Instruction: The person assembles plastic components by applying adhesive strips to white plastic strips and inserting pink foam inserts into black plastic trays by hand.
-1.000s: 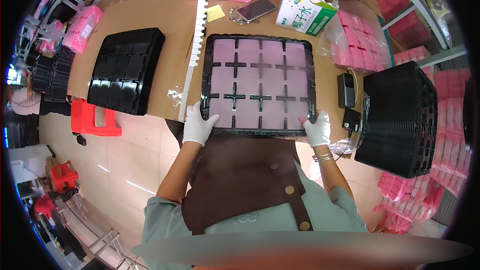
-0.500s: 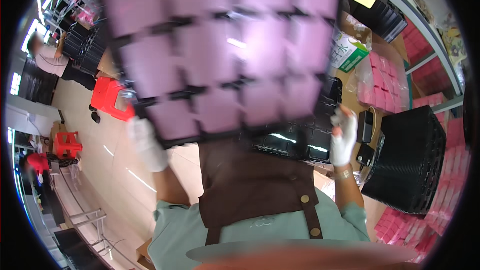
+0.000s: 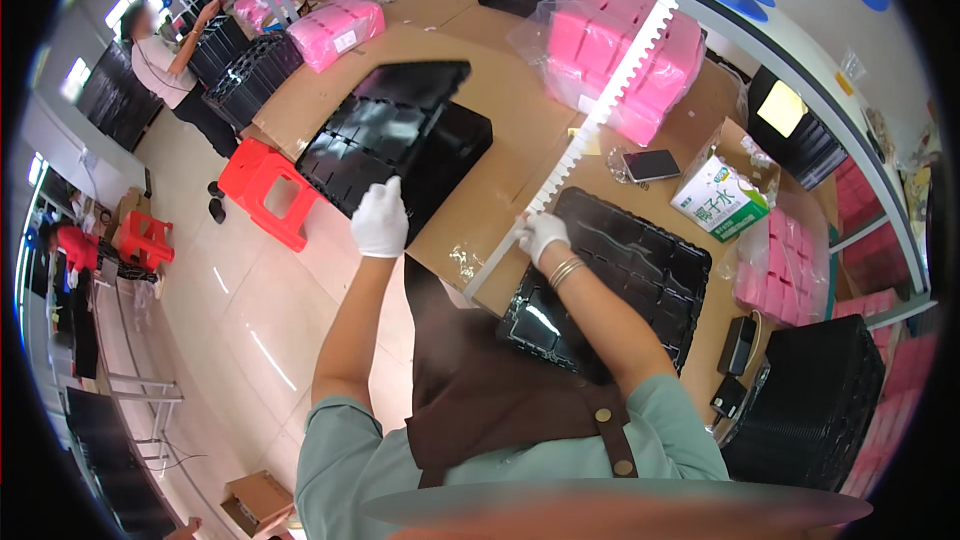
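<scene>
Left hand (image 3: 381,221): was white-gloved, with fingers pointing forward, apart from the right
Left forearm (image 3: 348,330): rose steeply, almost upright in view
Right hand (image 3: 544,236): was gloved too, fingers loosely bent and turned leftward
Right forearm (image 3: 612,328): slanted forward and to the left

My remote feed comes from the left of two fisheye cameras on the wearer's head, aimed down past the dark-brown cloth apron (image 3: 525,415). The brown cardboard-covered table (image 3: 500,80) lies near, above centre; the glossy beige tiled floor (image 3: 270,315) lies farther off, at left.
</scene>
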A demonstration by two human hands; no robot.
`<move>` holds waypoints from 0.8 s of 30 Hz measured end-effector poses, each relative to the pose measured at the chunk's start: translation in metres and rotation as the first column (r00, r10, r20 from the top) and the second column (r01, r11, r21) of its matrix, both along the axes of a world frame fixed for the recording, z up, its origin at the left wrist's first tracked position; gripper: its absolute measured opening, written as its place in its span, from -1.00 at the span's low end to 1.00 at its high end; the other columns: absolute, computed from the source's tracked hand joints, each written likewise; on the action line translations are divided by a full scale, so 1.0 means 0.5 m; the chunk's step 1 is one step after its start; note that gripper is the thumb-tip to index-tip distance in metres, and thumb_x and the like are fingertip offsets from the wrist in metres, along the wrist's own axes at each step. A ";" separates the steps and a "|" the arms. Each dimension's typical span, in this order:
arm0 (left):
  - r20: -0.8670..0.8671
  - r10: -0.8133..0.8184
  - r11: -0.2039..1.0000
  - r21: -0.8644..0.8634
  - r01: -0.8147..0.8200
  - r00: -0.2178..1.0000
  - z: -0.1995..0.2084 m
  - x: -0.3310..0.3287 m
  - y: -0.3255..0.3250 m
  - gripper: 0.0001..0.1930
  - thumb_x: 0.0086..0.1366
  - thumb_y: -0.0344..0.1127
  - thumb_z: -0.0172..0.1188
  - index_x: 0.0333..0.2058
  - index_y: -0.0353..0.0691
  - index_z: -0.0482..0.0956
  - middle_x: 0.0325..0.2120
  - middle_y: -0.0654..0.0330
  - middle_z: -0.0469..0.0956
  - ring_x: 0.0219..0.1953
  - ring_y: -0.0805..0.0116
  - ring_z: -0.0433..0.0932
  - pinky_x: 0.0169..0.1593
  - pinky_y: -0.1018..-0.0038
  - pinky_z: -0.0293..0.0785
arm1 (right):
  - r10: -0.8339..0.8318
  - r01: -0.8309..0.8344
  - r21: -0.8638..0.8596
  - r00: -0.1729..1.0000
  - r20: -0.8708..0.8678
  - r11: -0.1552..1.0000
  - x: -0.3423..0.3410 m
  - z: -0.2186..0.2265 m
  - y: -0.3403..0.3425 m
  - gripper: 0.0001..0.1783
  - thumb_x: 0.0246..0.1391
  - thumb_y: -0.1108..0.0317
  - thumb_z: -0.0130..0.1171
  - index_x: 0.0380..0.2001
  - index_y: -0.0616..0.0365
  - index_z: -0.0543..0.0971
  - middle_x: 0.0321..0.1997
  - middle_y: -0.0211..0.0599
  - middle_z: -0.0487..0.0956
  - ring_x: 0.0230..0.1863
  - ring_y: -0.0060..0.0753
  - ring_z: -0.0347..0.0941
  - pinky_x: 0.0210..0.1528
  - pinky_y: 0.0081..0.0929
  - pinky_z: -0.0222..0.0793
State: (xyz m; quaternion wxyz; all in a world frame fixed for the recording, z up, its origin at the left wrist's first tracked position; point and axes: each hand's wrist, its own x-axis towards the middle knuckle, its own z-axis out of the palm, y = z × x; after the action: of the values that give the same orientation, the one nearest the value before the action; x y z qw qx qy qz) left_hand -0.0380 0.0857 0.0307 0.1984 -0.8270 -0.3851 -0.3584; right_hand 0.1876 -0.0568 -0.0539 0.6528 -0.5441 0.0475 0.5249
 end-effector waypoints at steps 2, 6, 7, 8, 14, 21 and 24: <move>-0.120 0.013 0.997 -0.078 -0.022 0.993 -0.038 0.019 -0.011 -0.84 0.08 -0.32 0.08 -0.31 0.06 0.47 -0.55 0.31 0.34 -0.50 0.33 0.46 -0.55 0.36 0.41 | -0.067 0.069 0.045 0.997 -0.038 0.997 -0.036 -0.004 0.001 -0.77 0.01 0.58 -0.11 -0.25 0.09 0.42 -0.38 -0.34 0.50 -0.48 -0.36 0.48 -0.54 -0.47 0.38; -0.227 -0.037 0.936 -0.348 -0.045 0.973 -0.098 0.044 -0.026 -0.85 0.11 -0.27 0.07 -0.29 0.04 0.47 -0.47 0.26 0.42 -0.43 0.24 0.49 -0.49 0.30 0.44 | -0.184 0.194 0.150 0.979 -0.083 0.969 -0.063 0.042 -0.030 -0.81 0.09 0.56 -0.11 -0.22 0.19 0.42 -0.35 -0.26 0.50 -0.42 -0.33 0.51 -0.43 -0.48 0.48; -0.180 -0.035 0.939 -0.344 -0.029 0.983 -0.100 0.046 -0.024 -0.87 0.14 -0.27 0.05 -0.30 0.01 0.46 -0.48 0.25 0.43 -0.44 0.22 0.49 -0.49 0.30 0.44 | -0.165 0.160 0.190 0.986 0.009 0.969 -0.057 0.048 -0.041 -0.84 0.12 0.54 -0.09 -0.22 0.25 0.42 -0.35 -0.23 0.50 -0.42 -0.34 0.51 -0.40 -0.50 0.50; -0.133 -0.034 0.940 -0.341 -0.014 0.991 -0.100 0.047 -0.024 -0.89 0.17 -0.27 0.04 -0.31 -0.02 0.45 -0.48 0.24 0.43 -0.46 0.20 0.49 -0.50 0.29 0.44 | -0.148 0.122 0.223 0.984 0.103 0.967 -0.055 0.062 -0.055 -0.86 0.15 0.52 -0.08 -0.23 0.30 0.42 -0.34 -0.20 0.50 -0.42 -0.34 0.51 -0.38 -0.52 0.52; -0.192 -0.015 0.923 -0.381 -0.061 0.981 -0.093 0.044 -0.007 -0.85 0.19 -0.26 0.02 -0.27 -0.09 0.44 -0.45 0.14 0.45 -0.41 0.13 0.49 -0.44 0.25 0.45 | -0.160 0.066 0.271 0.925 0.343 0.960 -0.028 0.119 -0.140 -0.87 0.14 0.51 -0.03 -0.27 0.36 0.41 -0.37 -0.18 0.51 -0.41 -0.35 0.53 -0.39 -0.55 0.52; 0.256 -0.324 0.755 -0.510 0.412 0.911 -0.028 0.154 -0.145 -0.73 0.19 -0.18 0.12 -0.19 -0.17 0.47 -0.40 0.11 0.48 -0.37 0.24 0.48 -0.33 0.31 0.41 | -0.118 0.015 0.248 0.907 0.405 0.969 -0.022 0.171 -0.205 -0.84 0.07 0.46 0.11 -0.31 0.32 0.41 -0.44 -0.18 0.53 -0.50 -0.37 0.54 -0.50 -0.59 0.49; 0.544 0.276 -0.722 -0.427 0.545 0.792 -0.019 0.268 -0.179 -0.77 0.18 -0.15 0.19 -0.33 -0.19 0.53 -0.53 0.27 0.49 -0.60 0.54 0.42 -0.57 0.61 0.30 | -0.030 -0.077 0.239 0.910 0.414 0.968 -0.027 0.183 -0.226 -0.83 0.07 0.45 0.12 -0.31 0.32 0.42 -0.47 -0.20 0.53 -0.53 -0.39 0.54 -0.51 -0.61 0.48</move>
State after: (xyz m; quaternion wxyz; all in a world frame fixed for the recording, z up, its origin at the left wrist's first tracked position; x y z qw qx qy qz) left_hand 0.0961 -0.0040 0.0214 -0.8546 -0.4287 -0.2929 0.0067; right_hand 0.1742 -0.1698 0.0377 0.7048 -0.5568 -0.1651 0.4073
